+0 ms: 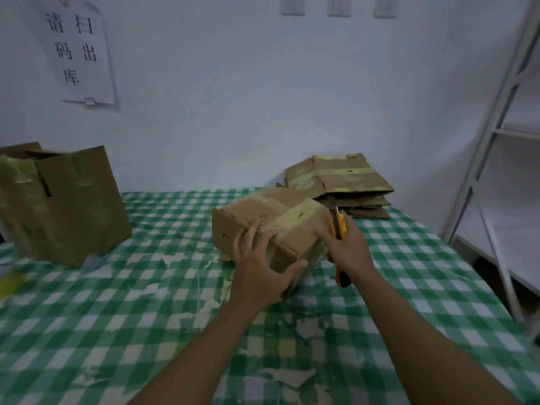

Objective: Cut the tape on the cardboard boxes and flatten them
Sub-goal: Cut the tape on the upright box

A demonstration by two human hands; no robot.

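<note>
On a table [438,258] covered with a green and white checked cloth [146,317], a small cardboard box [242,217] lies near the middle, a little to the right, turned at an angle to the viewer. A band of pale yellowish tape [295,217] runs across its top and down its right end. The left hand [260,273] rests on the near top edge of the box, fingers straight and spread wide over the top, thumb stretched along the near side face; it presses rather than grips. The right hand [350,249] is closed round the handle of an orange knife [339,226] just beside the taped right end of the box. The blade is out and points up and away from the viewer, close to the box's upper right corner; whether the blade touches the tape cannot be told. Both bare forearms reach in from the bottom edge. At the far right of the table, behind the knife, flat boxes [342,176] lie in a stack against the wall [263,97], with strips of yellow tape on them. At the left edge stands a big box [73,206], upright, its top flaps raised. A paper sign [79,51] with large black Chinese characters hangs on the wall at upper left. A white metal shelf [496,133] stands along the right side.
</note>
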